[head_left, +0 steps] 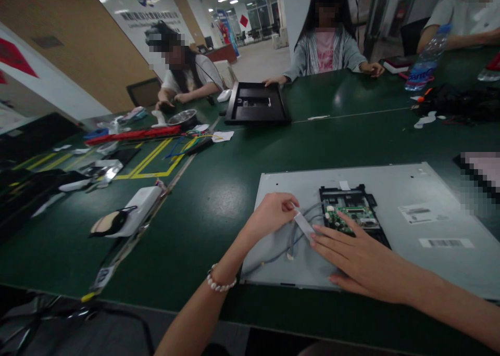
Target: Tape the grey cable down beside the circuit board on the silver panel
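The person appears to be laying a pale strip [303, 226] over the grey cables [292, 236] on a metal panel [289, 186], perhaps to hold them down; whether the strip is adhesive cannot be told. The panel lies on the green table [187, 262], its near edge close to the table's near edge. The strip slants across the panel's left part, between its left edge and a circuit board [357, 213] set in a black bracket [369, 199] nearer the panel's far edge.

The left hand [269, 213] pinches the strip's upper end between thumb and fingertips, near the panel's left edge. The right hand [363, 259] is spread with the palm down: two fingertips lie at the strip's lower end, an outer finger reaches over the board, and the thumb points toward the panel's near edge. How hard it presses cannot be told, nor whether that outer finger touches the board.

The strip looks only partly laid, its pinched end seemingly raised. The next move would seem to call for keeping the lower end steady, gathering the cables beneath, and smoothing the strip toward the left hand before that pinch is released, without leaning on the board.
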{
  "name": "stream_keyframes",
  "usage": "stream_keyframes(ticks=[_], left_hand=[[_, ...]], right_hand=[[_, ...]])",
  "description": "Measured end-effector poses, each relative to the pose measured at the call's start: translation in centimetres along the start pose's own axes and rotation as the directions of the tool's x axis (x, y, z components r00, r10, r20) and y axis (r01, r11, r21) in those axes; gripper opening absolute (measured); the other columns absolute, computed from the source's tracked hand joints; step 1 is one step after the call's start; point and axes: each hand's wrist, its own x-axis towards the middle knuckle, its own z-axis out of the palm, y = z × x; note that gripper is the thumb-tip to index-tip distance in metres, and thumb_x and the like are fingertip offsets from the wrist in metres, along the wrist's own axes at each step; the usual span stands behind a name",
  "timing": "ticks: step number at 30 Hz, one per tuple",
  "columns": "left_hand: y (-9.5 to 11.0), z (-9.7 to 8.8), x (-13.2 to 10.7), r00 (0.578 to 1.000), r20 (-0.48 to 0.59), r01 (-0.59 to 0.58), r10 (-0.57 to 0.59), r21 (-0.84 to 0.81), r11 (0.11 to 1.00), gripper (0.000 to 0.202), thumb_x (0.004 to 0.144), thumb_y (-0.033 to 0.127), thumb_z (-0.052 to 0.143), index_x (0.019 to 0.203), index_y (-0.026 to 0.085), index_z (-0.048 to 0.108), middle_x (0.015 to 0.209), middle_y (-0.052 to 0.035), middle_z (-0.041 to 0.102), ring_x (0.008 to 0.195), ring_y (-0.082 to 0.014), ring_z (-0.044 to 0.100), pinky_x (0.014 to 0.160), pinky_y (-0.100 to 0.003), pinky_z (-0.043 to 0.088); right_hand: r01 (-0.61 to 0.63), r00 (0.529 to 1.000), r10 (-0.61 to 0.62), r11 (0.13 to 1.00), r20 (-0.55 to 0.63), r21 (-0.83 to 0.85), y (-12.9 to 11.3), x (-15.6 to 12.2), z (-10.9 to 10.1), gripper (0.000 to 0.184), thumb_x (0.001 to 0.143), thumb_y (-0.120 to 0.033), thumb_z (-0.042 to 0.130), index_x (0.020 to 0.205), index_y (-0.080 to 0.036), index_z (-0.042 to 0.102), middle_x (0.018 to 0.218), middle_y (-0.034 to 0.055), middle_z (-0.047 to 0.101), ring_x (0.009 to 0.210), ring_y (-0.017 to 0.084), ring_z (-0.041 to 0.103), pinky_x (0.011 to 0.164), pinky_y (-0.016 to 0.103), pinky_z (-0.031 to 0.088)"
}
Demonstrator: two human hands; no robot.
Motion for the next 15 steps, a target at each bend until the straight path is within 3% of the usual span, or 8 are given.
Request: stream_keyframes(ticks=[7, 10, 13, 15], left_hand=[[0.2, 0.4, 0.1, 0.999, -0.03, -0.03, 0.033, 0.074, 0.997, 0.017, 0.077, 0.015, 0.057, 0.087, 0.018, 0.07, 0.075, -0.0027, 0.07, 0.072, -0.0147, 0.066, 0.069, -0.025, 0.051], [0.6, 0.4, 0.1, 0.996, -0.036, -0.075, 0.082, 0.163, 0.984, 0.021, 0.077, 0.013, 0.056, 0.093, 0.018, 0.069, 0.088, -0.0042, 0.069, 0.074, -0.0147, 0.063, 0.073, -0.028, 0.051], [1.1, 0.4, 0.0, 0.983, -0.067, -0.148, 0.172, 0.274, 0.95, 0.029, 0.075, 0.009, 0.055, 0.1, 0.017, 0.065, 0.103, -0.0069, 0.062, 0.089, -0.0179, 0.06, 0.084, -0.033, 0.05], [1.4, 0.3, 0.0, 0.974, -0.046, -0.195, 0.223, 0.334, 0.922, 0.027, 0.076, 0.008, 0.053, 0.098, 0.018, 0.063, 0.103, -0.0067, 0.058, 0.096, -0.0196, 0.056, 0.088, -0.035, 0.048]], right_hand=[[-0.005, 1.0, 0.005, 1.0, 0.006, -0.013, -0.1, 0.1, 0.4, 0.047, 0.098, -0.04, 0.039, 0.138, -0.018, 0.051, 0.142, 0.0047, 0.054, 0.14, 0.02, 0.035, 0.12, 0.052, 0.014], [-0.004, 1.0, 0.004, 0.999, 0.004, -0.039, -0.1, 0.0, 0.6, 0.047, 0.099, -0.041, 0.037, 0.137, -0.017, 0.051, 0.142, 0.0046, 0.055, 0.141, 0.02, 0.035, 0.121, 0.051, 0.006], [-0.008, 1.0, 0.007, 0.999, -0.016, -0.041, -0.1, 0.0, 0.7, 0.05, 0.099, -0.047, 0.038, 0.136, -0.017, 0.052, 0.141, 0.0035, 0.056, 0.14, 0.019, 0.034, 0.121, 0.049, -0.003], [-0.009, 1.0, 0.008, 0.999, -0.015, -0.036, 0.0, 0.0, 0.7, 0.05, 0.099, -0.048, 0.038, 0.136, -0.018, 0.052, 0.141, 0.0027, 0.056, 0.14, 0.018, 0.035, 0.121, 0.048, -0.006]])
